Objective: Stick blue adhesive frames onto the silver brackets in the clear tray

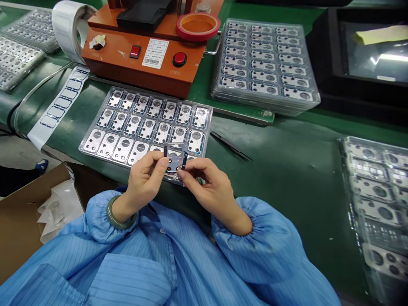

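Both hands meet over the near edge of a clear plastic tray (95,151) filled with several small silver camera-frame parts. My left hand (145,178) and my right hand (208,185) pinch one such metal part (175,159) between thumbs and fingertips, holding it just above the tray's front row. The part is roughly square with round holes and a dark rim. Blue sleeves cover both wrists, and a green bangle (119,216) sits on the left one.
An orange machine (143,59) with a red button and red tape ring stands behind the tray. Stacked part trays lie at back right (264,63), right edge (379,204) and far left (19,55). Black tweezers (231,146) rest on the green mat. A label roll (66,25) trails strip; cardboard box (19,221) at left.
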Motion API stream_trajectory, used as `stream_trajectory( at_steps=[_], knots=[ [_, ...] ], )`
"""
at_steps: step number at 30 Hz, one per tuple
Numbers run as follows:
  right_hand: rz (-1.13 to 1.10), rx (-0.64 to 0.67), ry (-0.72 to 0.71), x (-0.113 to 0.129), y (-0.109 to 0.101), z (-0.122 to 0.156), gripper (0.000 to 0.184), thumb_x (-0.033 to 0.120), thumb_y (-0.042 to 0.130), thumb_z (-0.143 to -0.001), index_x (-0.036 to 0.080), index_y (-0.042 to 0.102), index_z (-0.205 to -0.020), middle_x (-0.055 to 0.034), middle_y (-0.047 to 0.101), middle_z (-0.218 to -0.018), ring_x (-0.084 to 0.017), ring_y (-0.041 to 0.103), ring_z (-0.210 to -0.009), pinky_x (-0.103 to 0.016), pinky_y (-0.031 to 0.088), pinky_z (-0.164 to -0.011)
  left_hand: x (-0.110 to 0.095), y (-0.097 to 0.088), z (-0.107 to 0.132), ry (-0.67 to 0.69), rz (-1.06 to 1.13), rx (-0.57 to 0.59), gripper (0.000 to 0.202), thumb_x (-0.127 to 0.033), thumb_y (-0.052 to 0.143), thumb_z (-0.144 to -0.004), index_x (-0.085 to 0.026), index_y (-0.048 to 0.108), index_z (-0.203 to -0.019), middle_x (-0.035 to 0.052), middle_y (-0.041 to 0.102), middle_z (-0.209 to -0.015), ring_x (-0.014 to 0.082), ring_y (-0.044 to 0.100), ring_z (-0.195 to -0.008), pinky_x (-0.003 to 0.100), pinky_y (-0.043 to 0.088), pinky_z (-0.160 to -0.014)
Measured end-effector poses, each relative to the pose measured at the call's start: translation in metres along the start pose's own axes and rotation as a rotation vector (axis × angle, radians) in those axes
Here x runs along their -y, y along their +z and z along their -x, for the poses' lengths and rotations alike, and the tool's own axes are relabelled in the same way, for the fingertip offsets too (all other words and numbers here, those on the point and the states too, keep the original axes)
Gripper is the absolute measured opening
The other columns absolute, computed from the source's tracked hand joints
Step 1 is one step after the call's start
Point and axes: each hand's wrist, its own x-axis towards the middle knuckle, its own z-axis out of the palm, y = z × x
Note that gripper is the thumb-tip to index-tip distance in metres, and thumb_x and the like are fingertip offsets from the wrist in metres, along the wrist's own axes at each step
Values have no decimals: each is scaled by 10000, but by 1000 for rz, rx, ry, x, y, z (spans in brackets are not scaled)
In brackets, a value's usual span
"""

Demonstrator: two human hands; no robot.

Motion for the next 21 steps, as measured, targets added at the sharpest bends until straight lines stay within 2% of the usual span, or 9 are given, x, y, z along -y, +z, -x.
stream_trajectory(
  at_steps=[4,8,15,21],
  knots=[
    [-2,19,-6,0,0,1,126,135,620,-852,229,568,-919,17,637,-805,-103,608,-635,-235,517,-588,-1,4,-3,55,36,-55,112,-261,553,-907,-193,631,-950,20,691,-885,106,626,-758,206,491,-683],
    [19,56,-9,-1,1,1,130,128,616,-856,226,563,-923,9,650,-823,-104,616,-655,-229,514,-590,-3,5,-4,34,-12,-131,124,-261,552,-908,-182,647,-893,-1,671,-769,78,577,-624,187,457,-583],
    [34,84,-10,-2,1,2,101,156,612,-863,229,564,-914,1,658,-848,-106,611,-652,-223,483,-532,-3,-2,-3,46,-45,-89,137,-248,540,-913,-183,658,-891,-18,639,-710,71,551,-587,183,438,-559],
    [24,84,-9,-1,1,1,111,147,614,-859,230,565,-913,1,658,-836,-106,616,-657,-213,467,-506,-3,1,-4,59,-23,-92,146,-258,521,-924,-181,632,-871,-17,631,-712,68,545,-570,183,439,-542]
  ],
)
